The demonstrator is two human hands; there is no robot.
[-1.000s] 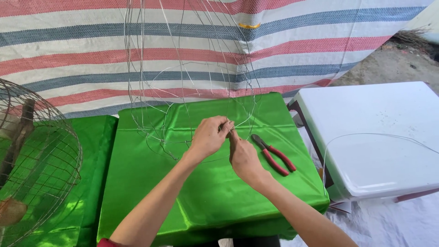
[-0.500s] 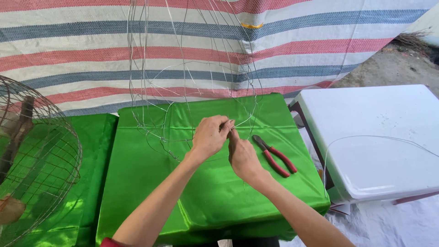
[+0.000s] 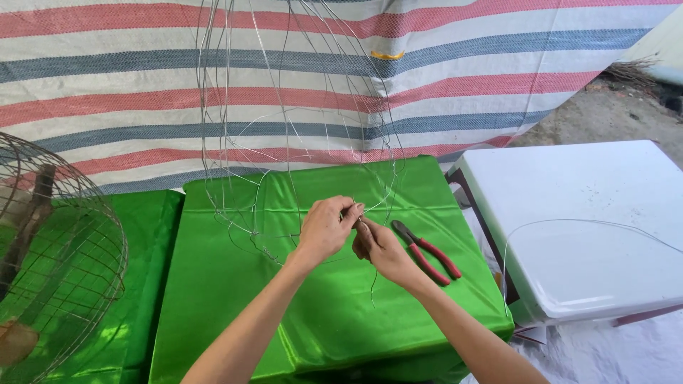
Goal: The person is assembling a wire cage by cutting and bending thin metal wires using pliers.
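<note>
I see both hands meeting over the middle of the green cloth (image 3: 334,313), just left of the red-handled pliers (image 3: 427,252) lying on it; my left hand (image 3: 326,229) is pinched shut on a strand of the wire frame (image 3: 284,128), fingers curled tight at the tip; my right hand (image 3: 380,249) is closed too, touching the left, and a thin wire end hangs below it; the frame rises from the cloth behind the hands, its lower loops just left of the grip; a wire cage (image 3: 57,263) stands far left of the cloth, a white table (image 3: 590,227) to its right.
</note>
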